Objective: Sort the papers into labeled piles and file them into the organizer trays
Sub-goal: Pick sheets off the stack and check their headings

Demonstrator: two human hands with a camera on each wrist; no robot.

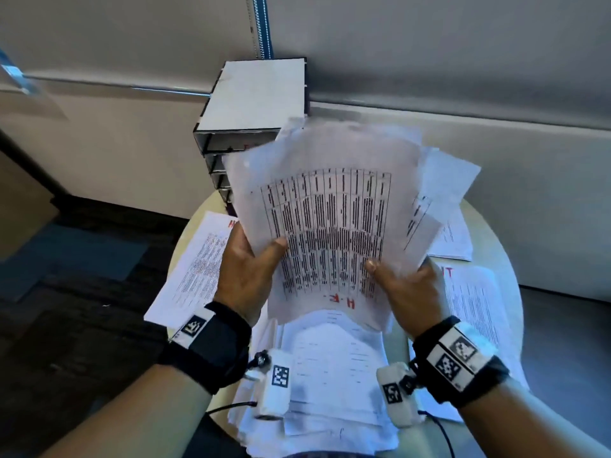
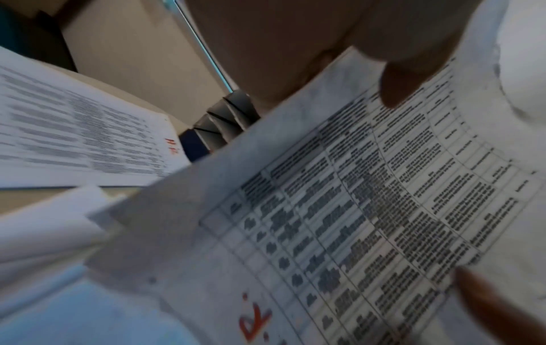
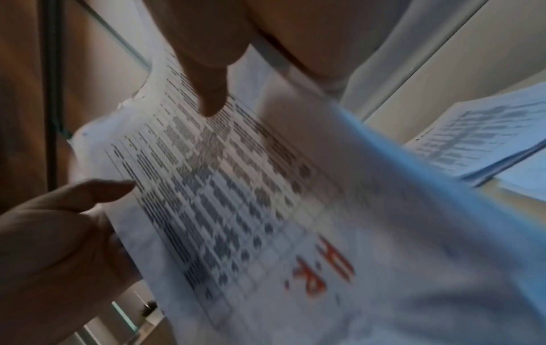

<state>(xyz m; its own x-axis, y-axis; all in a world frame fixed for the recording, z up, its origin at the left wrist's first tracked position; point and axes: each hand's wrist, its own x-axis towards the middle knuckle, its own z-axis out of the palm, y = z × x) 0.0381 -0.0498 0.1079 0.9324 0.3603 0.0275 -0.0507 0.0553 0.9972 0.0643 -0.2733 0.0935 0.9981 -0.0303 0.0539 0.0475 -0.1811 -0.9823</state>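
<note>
I hold a fanned bundle of papers [image 1: 330, 209] above the round table. Its top sheet [image 2: 325, 210] carries a printed grid and a red "H.R." mark [image 3: 331, 268] near its lower edge. My left hand [image 1: 261, 256] grips the bundle's left side, with the thumb [image 2: 398, 88] on top. On the right side my right hand [image 1: 393, 276] pinches it, thumb [image 3: 209, 93] pressed on the grid. The stacked organizer trays [image 1: 244, 140] stand behind the bundle, partly hidden by it.
A pile marked with a red "H" [image 1: 198, 266] lies at the table's left. A pile with red letters [image 1: 476, 309] and another pile [image 1: 453, 236] lie to the right. A loose stack [image 1: 330, 375] sits below my hands. The table edge [image 1: 506, 259] curves near a wall.
</note>
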